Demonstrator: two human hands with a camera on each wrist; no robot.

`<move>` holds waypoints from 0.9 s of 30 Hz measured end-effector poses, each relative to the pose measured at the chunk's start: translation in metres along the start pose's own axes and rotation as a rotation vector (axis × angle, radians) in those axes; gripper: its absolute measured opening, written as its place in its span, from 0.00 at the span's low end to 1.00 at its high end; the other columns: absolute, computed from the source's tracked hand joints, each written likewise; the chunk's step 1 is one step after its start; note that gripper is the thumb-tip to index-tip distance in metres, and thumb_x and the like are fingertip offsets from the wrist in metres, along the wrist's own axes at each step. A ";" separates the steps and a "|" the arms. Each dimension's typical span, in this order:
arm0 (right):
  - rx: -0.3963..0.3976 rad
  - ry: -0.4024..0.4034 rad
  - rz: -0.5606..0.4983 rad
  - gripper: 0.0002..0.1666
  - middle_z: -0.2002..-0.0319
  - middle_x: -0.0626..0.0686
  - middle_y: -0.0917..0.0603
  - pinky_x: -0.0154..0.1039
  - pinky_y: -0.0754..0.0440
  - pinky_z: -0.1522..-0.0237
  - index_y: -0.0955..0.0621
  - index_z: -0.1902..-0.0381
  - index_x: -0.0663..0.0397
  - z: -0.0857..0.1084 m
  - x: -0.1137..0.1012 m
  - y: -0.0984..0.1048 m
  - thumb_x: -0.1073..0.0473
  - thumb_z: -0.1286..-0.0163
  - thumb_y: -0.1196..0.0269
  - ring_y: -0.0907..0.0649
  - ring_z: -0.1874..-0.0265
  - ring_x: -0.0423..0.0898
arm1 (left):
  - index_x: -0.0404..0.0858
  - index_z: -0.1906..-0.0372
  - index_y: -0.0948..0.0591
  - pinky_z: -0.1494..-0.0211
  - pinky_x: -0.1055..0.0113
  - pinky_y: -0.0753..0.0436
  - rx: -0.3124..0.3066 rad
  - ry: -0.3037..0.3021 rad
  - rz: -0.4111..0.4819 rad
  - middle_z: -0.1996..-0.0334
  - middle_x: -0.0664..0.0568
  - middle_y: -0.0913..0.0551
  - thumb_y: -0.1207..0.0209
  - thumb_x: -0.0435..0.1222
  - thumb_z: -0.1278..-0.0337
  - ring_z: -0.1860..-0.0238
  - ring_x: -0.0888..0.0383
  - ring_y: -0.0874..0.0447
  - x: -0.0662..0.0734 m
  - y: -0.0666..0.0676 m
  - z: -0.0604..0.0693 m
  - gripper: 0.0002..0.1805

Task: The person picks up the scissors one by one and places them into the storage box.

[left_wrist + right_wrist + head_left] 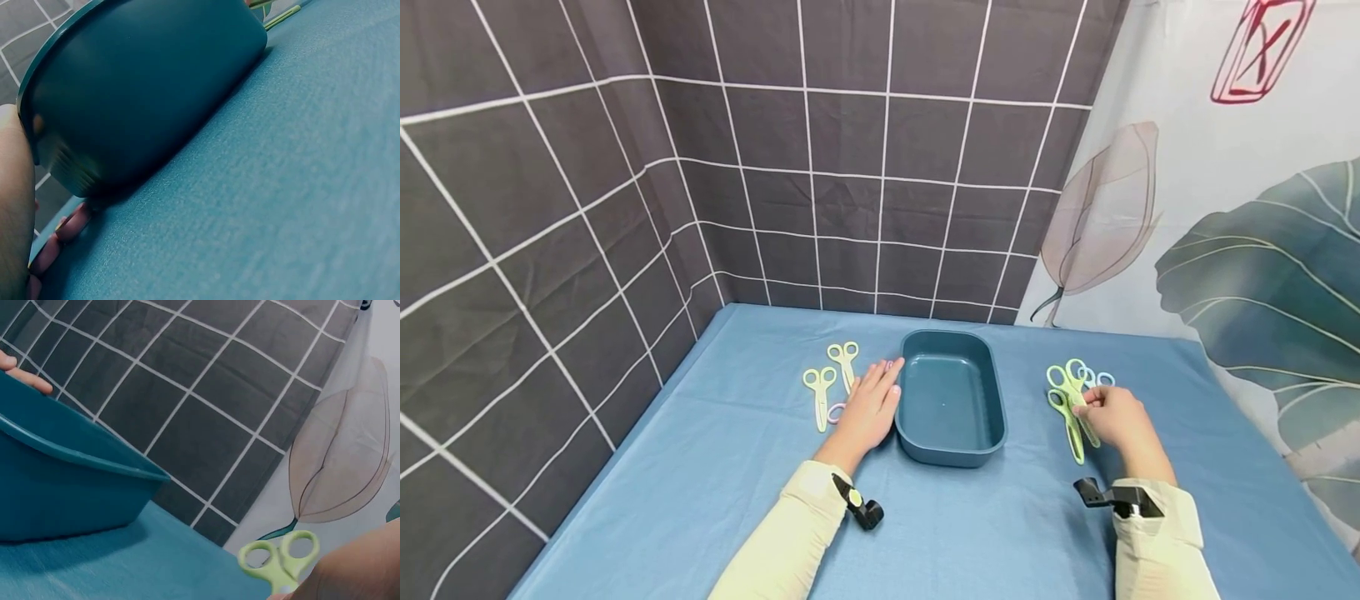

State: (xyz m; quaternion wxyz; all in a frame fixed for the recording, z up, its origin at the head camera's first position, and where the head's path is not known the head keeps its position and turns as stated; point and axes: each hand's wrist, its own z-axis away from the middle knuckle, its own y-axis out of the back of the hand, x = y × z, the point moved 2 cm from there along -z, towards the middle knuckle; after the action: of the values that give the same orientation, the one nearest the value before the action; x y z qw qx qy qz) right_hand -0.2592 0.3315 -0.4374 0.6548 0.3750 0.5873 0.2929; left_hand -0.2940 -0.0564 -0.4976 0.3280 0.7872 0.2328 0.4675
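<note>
A teal rectangular tub (951, 457) stands in the middle, and my left hand (871, 410) rests at its left rim with the fingers extended. Over on the right, my right hand (1116, 417) pinches a pair of light green scissors (1077, 385), handle loops pointing away from me. The same loops show in the right wrist view, where these scissors (275, 565) stand up beside the thumb. Another pair of green scissors (1072, 437) lies under them, and light blue scissors (1105, 378) are partly hidden behind my right hand.
Left of the tub lie two pale yellow scissors, one nearer pair (820, 400) and one farther pair (844, 357). A pink handle loop (837, 412) peeks out beside my left hand. Blue cloth (700, 500) covers the table; a dark gridded curtain (850, 208) hangs behind.
</note>
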 end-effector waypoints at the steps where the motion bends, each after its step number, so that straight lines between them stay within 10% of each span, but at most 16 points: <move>1: -0.001 -0.006 -0.017 0.14 0.70 0.57 0.22 0.42 0.28 0.70 0.23 0.60 0.68 0.000 -0.001 0.000 0.59 0.32 0.35 0.23 0.70 0.52 | 0.49 0.21 0.38 0.23 0.37 0.50 -0.003 0.001 0.000 0.24 0.39 0.38 0.62 0.46 0.19 0.22 0.38 0.46 0.000 0.000 0.000 0.28; 14: -0.104 -0.077 -0.489 0.24 0.70 0.48 0.20 0.37 0.15 0.70 0.27 0.47 0.75 -0.004 -0.011 -0.014 0.59 0.29 0.35 0.20 0.75 0.40 | 0.52 0.20 0.40 0.22 0.40 0.51 -0.031 0.025 -0.020 0.23 0.46 0.38 0.63 0.46 0.19 0.21 0.40 0.48 0.000 0.000 -0.002 0.28; 27: -0.140 -0.113 -0.632 0.25 0.72 0.48 0.20 0.33 0.14 0.70 0.27 0.45 0.77 -0.005 -0.038 -0.032 0.61 0.29 0.35 0.19 0.75 0.38 | 0.50 0.21 0.38 0.22 0.38 0.50 -0.017 0.013 -0.016 0.24 0.43 0.36 0.63 0.46 0.19 0.22 0.39 0.46 -0.001 0.000 -0.001 0.28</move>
State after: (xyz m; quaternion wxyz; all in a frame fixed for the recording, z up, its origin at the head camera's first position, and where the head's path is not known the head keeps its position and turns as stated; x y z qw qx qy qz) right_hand -0.2713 0.2831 -0.4434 0.7691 0.1437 0.6157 0.0935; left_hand -0.2954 -0.0567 -0.4981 0.3367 0.7795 0.2372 0.4720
